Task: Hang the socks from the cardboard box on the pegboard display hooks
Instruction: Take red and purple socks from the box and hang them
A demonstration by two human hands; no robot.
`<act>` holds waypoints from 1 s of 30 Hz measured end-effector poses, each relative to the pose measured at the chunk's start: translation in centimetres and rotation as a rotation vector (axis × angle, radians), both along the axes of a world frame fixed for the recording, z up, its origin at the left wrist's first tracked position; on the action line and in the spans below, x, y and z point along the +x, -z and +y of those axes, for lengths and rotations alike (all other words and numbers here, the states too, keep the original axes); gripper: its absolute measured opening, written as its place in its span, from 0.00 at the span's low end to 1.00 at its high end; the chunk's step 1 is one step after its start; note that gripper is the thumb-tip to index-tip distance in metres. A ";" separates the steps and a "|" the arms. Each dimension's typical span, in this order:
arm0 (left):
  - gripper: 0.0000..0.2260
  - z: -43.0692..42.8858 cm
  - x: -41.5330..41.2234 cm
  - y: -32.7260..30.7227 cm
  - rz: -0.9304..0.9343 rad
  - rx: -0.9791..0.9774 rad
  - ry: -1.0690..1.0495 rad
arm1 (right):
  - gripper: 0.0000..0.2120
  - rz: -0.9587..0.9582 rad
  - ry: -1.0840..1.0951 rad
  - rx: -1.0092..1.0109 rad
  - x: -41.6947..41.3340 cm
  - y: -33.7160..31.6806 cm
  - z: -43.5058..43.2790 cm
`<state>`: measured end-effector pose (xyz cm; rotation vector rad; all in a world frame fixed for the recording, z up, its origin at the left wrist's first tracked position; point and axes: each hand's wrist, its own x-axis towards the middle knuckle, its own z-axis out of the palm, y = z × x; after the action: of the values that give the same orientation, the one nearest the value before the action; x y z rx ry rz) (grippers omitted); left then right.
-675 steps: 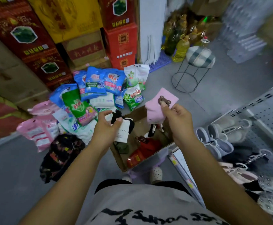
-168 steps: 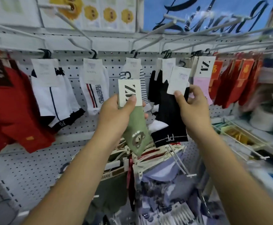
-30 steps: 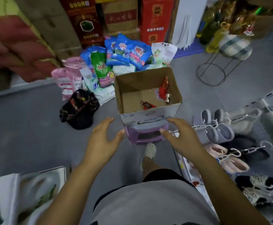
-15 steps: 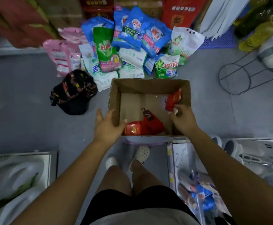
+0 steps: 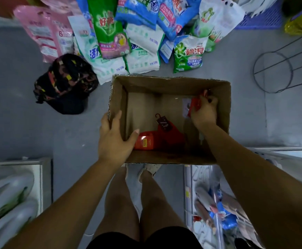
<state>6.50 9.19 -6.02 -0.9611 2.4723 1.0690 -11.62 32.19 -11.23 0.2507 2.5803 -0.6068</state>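
The person leans right over the cardboard box (image 5: 166,83), which sits open on the grey floor (image 5: 17,112) just ahead of their feet, and both arms reach down into it. The left hand (image 5: 115,139) is spread across the box's near left corner: four fingers lie outside and along the left wall, the thumb (image 5: 135,134) hooks over the rim and points inward, its tip just beside a red sock pack (image 5: 144,141) without clearly touching it. Nothing is held in that hand beyond the cardboard edge. The right hand (image 5: 204,112) is deep inside by the right wall, fingers curled tight and pinching another red sock pack (image 5: 196,103) lifted against that wall, with a pale card (image 5: 186,106) showing beside it. On the box bottom I count two red pairs lying together: the one by the thumb with a shiny label, and a second red pair (image 5: 171,133) overlapping it, topped with a dark tag and small black hook (image 5: 162,121). That makes three sock packs in all, one in hand and two lying loose. Beyond the box a heap of detergent bags (image 5: 141,33) lies on the floor, too overlapped to count exactly, a dark patterned bag (image 5: 65,83) slumps to the left, and a wire stand (image 5: 276,72) sits to the right.
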 end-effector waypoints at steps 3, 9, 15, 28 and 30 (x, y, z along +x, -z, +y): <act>0.37 -0.2 -0.1 -0.2 -0.006 0.022 -0.002 | 0.17 0.029 0.102 -0.075 -0.1 -0.4 -0.1; 0.19 0.8 0.0 -1.8 0.354 -0.079 -0.108 | 0.14 0.167 0.151 -0.274 2.7 -4.1 0.4; 0.22 2.6 -2.0 -4.2 0.332 0.164 0.043 | 0.04 -0.053 0.246 -0.569 6.9 -8.2 -0.1; 0.13 1.4 -5.3 -0.3 -0.130 0.475 0.017 | 0.19 -0.320 0.445 -0.676 4.8 -1.6 -1.6; 0.13 1.4 -5.3 0.4 -0.114 0.471 -0.046 | 0.21 -0.279 0.496 -0.555 2.9 1.1 -1.2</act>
<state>1.16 10.61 -6.39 -0.8976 1.9807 1.4763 -8.70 31.03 -12.29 0.7309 1.9835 -1.3250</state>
